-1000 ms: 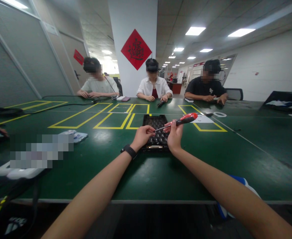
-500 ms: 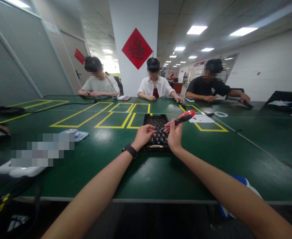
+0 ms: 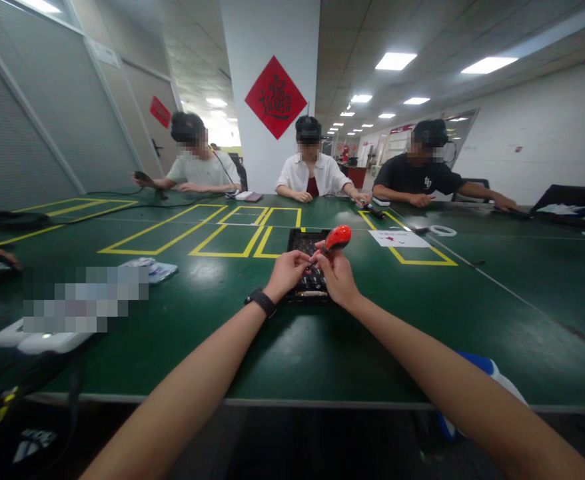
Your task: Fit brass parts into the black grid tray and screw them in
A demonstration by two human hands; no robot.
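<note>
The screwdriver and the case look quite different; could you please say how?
The screwdriver is bright red at its upper end, while the case is mostly black.
The screwdriver is tilted in the right grip; the case lies flat on the table.
The screwdriver is slender, the case broad and boxy.
Both are partly covered from view.

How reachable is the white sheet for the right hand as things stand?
Probably not yet: the right hand has its grip around the red-handled screwdriver. Once freed, likely yes, since nothing visible blocks the way to the white sheet.
</note>
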